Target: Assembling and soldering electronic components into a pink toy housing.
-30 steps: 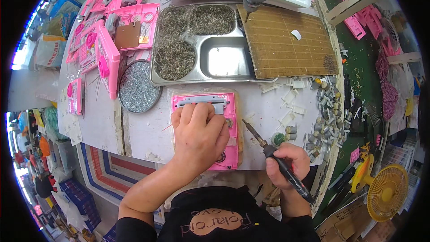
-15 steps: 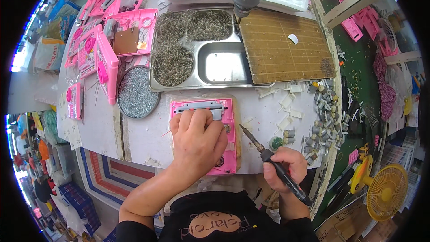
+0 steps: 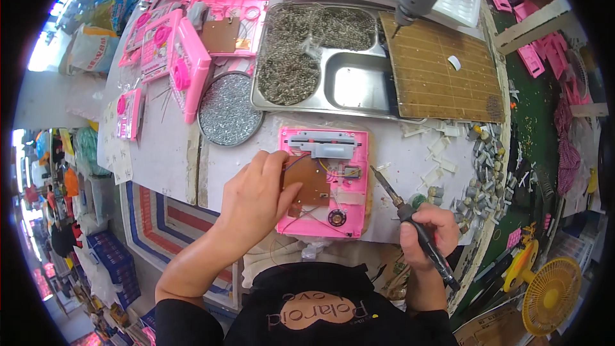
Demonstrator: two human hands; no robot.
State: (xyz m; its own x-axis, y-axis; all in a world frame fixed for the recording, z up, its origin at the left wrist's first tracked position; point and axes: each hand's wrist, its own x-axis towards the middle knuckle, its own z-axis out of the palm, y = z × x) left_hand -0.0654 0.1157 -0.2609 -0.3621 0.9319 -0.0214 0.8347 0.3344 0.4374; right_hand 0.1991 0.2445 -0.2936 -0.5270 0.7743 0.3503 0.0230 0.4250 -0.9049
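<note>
Since the earlier frame the left hand [image 3: 253, 189] has drawn back toward the left edge of the pink casing [image 3: 357, 211], uncovering the brown circuit board [image 3: 312, 182] inside it, while the right hand [image 3: 434, 234] keeps its place to the right. At the far left of the table, pink shells [image 3: 192, 70] stand and lie in a cluster, and beside them sits a round dish [image 3: 231, 145] filled with small silvery pieces. The left hand's thumb and forefinger stand apart over the board's left side, the thumb lying against its face; whether the fingers clasp the edge cannot be told. The casing lies on the table in front of the person, with a grey bar [image 3: 330, 150] along its top, thin wires, and a round black part [image 3: 336, 218] at its lower right. Above it, a steel tray [image 3: 359, 93] carries heaps of small metal springs. The right hand is closed around the dark handle of a soldering iron [image 3: 425, 243], whose tip points up and left, just beside the casing's right edge. Farther right, white plastic pieces [image 3: 439, 166] lie near a heap of small grey motors [image 3: 487, 166].
</note>
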